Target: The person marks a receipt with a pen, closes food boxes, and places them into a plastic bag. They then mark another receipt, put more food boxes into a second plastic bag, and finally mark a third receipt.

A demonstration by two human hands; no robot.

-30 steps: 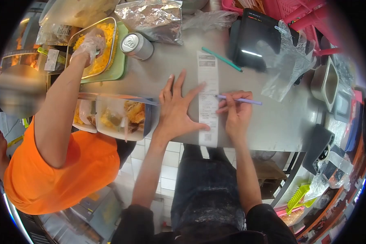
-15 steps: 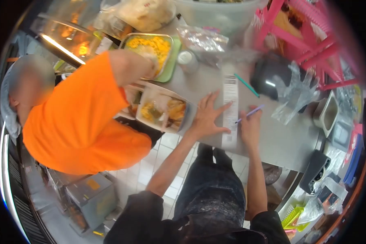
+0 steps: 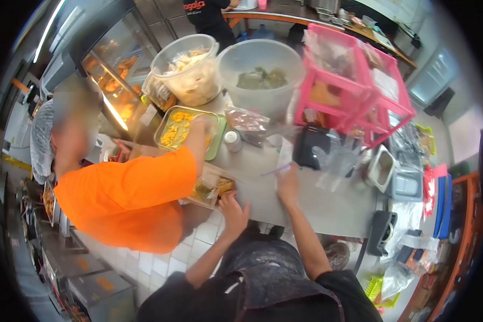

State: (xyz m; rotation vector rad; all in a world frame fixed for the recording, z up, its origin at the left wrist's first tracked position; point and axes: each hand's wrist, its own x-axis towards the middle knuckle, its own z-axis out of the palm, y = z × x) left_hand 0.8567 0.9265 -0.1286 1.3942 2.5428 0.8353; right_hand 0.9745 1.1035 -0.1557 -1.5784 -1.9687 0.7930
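My left hand (image 3: 235, 212) is at the right edge of an open food container (image 3: 205, 189), its fingertips near the rim and some fingers apart; whether it grips the rim is unclear. My right hand (image 3: 288, 184) holds a thin purple pen (image 3: 274, 170) above the grey table. Beyond the pen lies a paper strip (image 3: 284, 152), partly covered by my right hand. A person in an orange shirt (image 3: 129, 188) reaches with one hand into a tray of yellow food pieces (image 3: 175, 129). A white-topped can (image 3: 232, 140) stands beside that tray.
Two big tubs (image 3: 260, 75) stand at the back, next to pink racks (image 3: 335, 80). A black case (image 3: 312, 146) and clear plastic gloves (image 3: 341, 163) lie right of the paper. Farther right is a metal pan (image 3: 381, 169). Another person in black (image 3: 206, 19) stands behind.
The view has tilted up and shows more of the room. My left hand has left the paper strip for the food container. My right hand still holds the pen, now raised and slanting differently.
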